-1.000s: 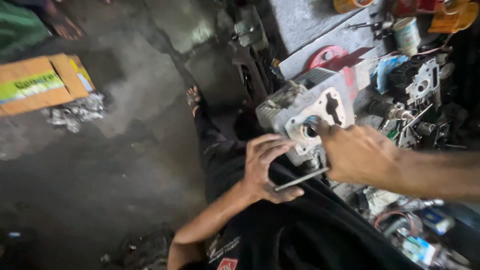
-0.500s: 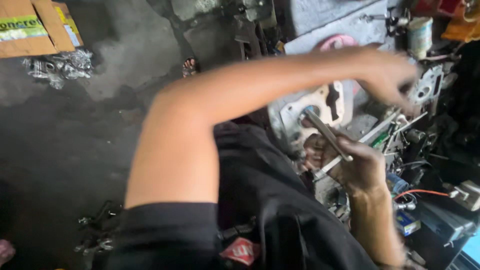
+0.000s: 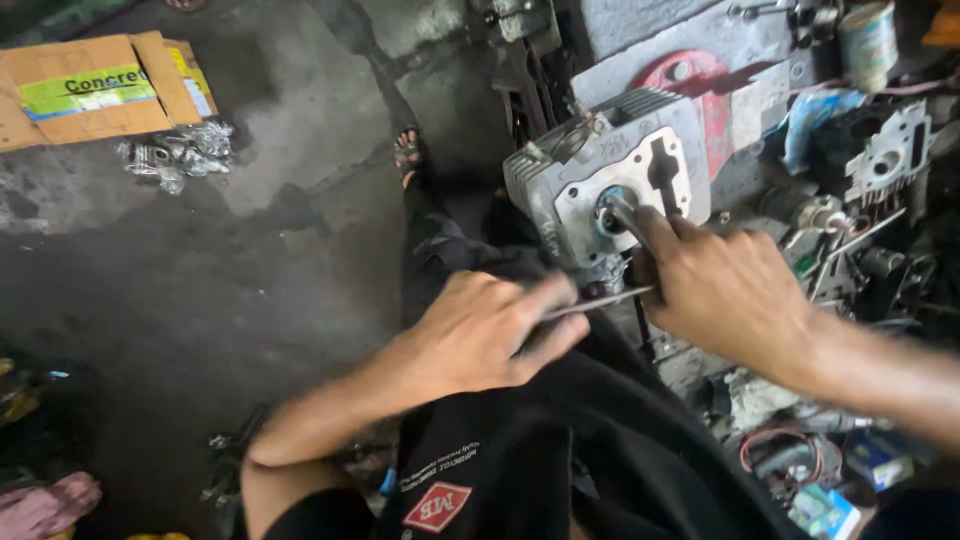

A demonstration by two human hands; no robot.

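Observation:
A grey finned engine cylinder block (image 3: 610, 175) rests on my lap against the cluttered bench. My right hand (image 3: 725, 290) is closed around a metal tool (image 3: 622, 212) whose tip sits at the block's round bore. My left hand (image 3: 490, 335) pinches a thin flat metal strip (image 3: 600, 300) that points right, just under the block. Both hands sit close together below the block's face.
A flattened cardboard box (image 3: 90, 90) and a heap of small shiny metal parts (image 3: 175, 155) lie on the dark concrete floor at the left. Engine parts, a gasket-shaped plate (image 3: 885, 150), wires and a tin (image 3: 868, 40) crowd the right side. My sandalled foot (image 3: 407, 152) shows ahead.
My left arm, stretched across to the bench half a second ago, has come back down to the strip by my lap. My right hand has risen to the block's bore with the tool.

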